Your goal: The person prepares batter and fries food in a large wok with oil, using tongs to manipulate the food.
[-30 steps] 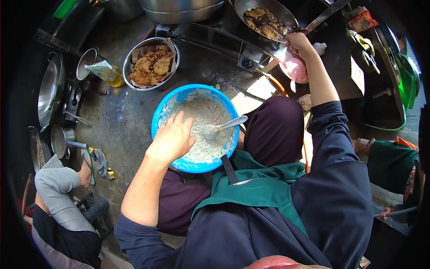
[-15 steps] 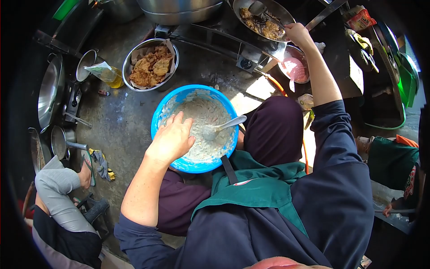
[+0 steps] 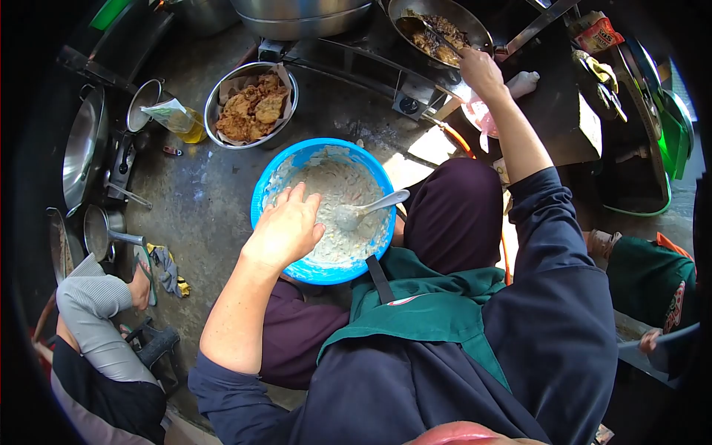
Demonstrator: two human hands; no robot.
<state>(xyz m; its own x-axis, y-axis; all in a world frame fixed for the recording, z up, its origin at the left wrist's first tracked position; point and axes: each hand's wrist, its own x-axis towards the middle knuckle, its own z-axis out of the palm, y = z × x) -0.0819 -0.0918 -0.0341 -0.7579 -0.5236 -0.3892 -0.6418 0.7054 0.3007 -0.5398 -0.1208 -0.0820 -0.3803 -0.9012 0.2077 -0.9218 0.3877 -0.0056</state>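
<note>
A blue basin (image 3: pixel 383 172) of thick, pale batter (image 3: pixel 337 248) rests by my knees, with a spoon (image 3: pixel 386 201) leaning on its right side. Over the basin's left part hovers my left hand (image 3: pixel 284 228), fingers spread and holding nothing. My right hand (image 3: pixel 482 74) reaches far forward, closed around the handle of a spatula (image 3: pixel 411 27). The spatula's dark head lies in a frying pan (image 3: pixel 478 28), among browned pieces of food (image 3: pixel 445 52) in dark oil. The pan stands on the stove at the top right.
Fried pieces fill a paper-lined metal bowl (image 3: pixel 294 104) beyond the basin. A pink strainer (image 3: pixel 482 122) lies below the pan. An oil bag (image 3: pixel 187 127) and metal pans (image 3: pixel 78 159) stand left. An orange hose (image 3: pixel 458 137) runs nearby. Other people (image 3: pixel 104 319) sit left and stand right.
My right hand has moved slightly down and left, and the spatula's head has shifted left and down in the pan. My left hand stays nearly still over the basin.
</note>
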